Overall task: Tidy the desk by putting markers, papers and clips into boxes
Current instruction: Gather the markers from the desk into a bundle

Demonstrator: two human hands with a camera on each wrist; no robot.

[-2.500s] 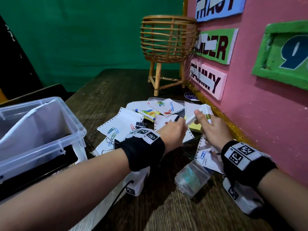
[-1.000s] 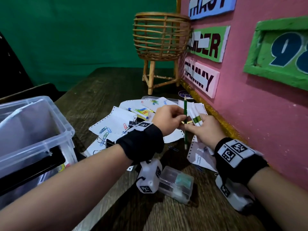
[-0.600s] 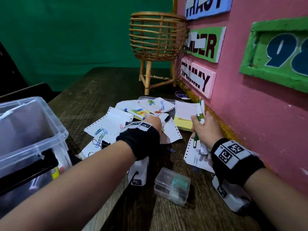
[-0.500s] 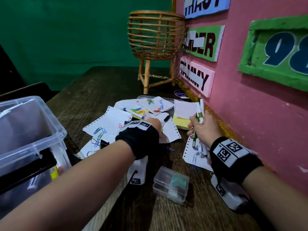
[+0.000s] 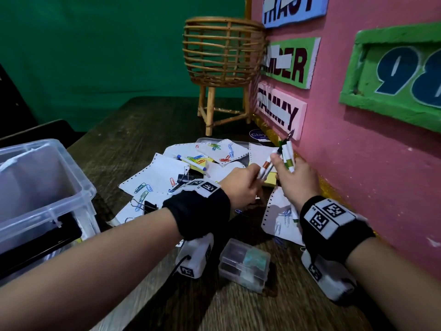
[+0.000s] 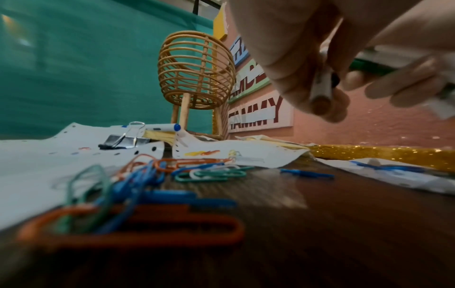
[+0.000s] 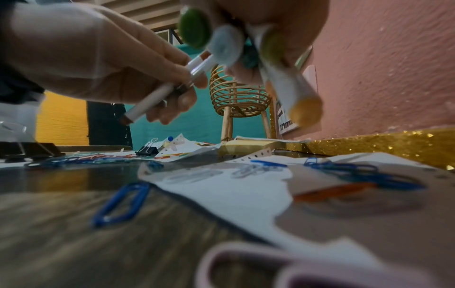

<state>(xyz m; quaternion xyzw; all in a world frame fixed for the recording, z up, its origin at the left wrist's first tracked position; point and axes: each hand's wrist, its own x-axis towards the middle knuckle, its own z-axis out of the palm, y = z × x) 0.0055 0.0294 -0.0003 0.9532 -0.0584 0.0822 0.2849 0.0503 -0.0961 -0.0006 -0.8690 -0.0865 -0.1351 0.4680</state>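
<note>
- Left hand (image 5: 241,185) is grasping a white marker (image 5: 266,166) above the surface (image 5: 148,115).
- Right hand (image 5: 296,180) is clutching a bundle of markers (image 5: 287,155) beside it.
- Papers (image 5: 157,174) and paper clips (image 6: 209,173) are lying scattered below.

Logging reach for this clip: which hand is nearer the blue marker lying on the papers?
Left. The left hand is just right of the blue marker, holding another marker. The right hand is farther right, by the wall, gripping a bundle of markers.

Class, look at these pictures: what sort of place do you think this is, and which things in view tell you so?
Probably a classroom or a child's study corner. A pink wall carries handmade name signs and a number plaque, and the wooden desk is strewn with papers, coloured paper clips and markers.
</note>
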